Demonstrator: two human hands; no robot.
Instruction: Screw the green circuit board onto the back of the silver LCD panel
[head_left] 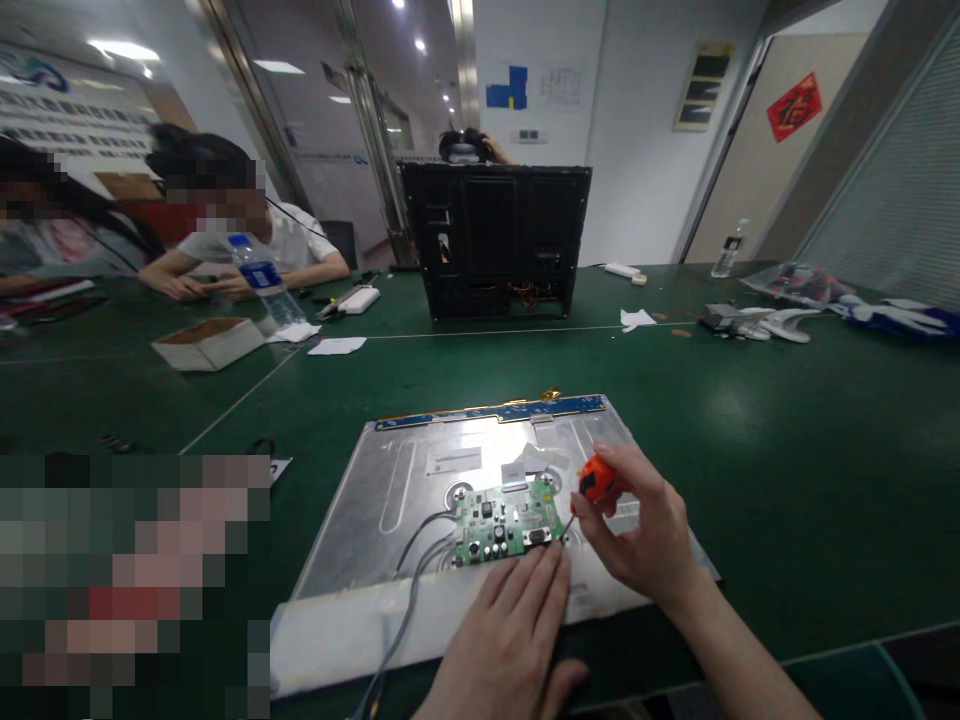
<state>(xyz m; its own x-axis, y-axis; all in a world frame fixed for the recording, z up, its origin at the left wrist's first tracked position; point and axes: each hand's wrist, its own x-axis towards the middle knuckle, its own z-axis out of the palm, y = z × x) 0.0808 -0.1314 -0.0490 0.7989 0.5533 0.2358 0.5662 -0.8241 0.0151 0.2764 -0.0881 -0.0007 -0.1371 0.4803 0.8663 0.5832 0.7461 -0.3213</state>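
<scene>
A small green board (pixel 508 522), rectangular and studded with dark chips and silver connectors, sat near the front middle of a flat, dull-silver metal panel (pixel 390 500). The right hand (pixel 637 530) was curled around a screwdriver (pixel 592 485) with a rounded orange handle, thumb and fingers pinching it; its thin dark shaft slanted down to the board's right front corner. The left hand (pixel 510 630) lay flat with fingers pressed together, fingertips resting on the panel right at the board's front edge. Grey cables (pixel 420 560) ran from the board's left side, curving down over the panel's pale front rim. A strip of blue circuit (pixel 491 410) lined the panel's far edge, and a white label and pieces of clear tape lay on the metal just behind the board.

The panel rested on a smooth, dark green table (pixel 787 430). Farther back stood a black, boxy case (pixel 495 240), its perforated back facing the camera. To the left lay a shallow cardboard box (pixel 208 342), a clear plastic bottle (pixel 262 280) with a blue label, and white paper scraps. Other people sat at the far left, forearms resting on the table. On the right lay white plastic parts (pixel 772 322) and another bottle (pixel 729 250).
</scene>
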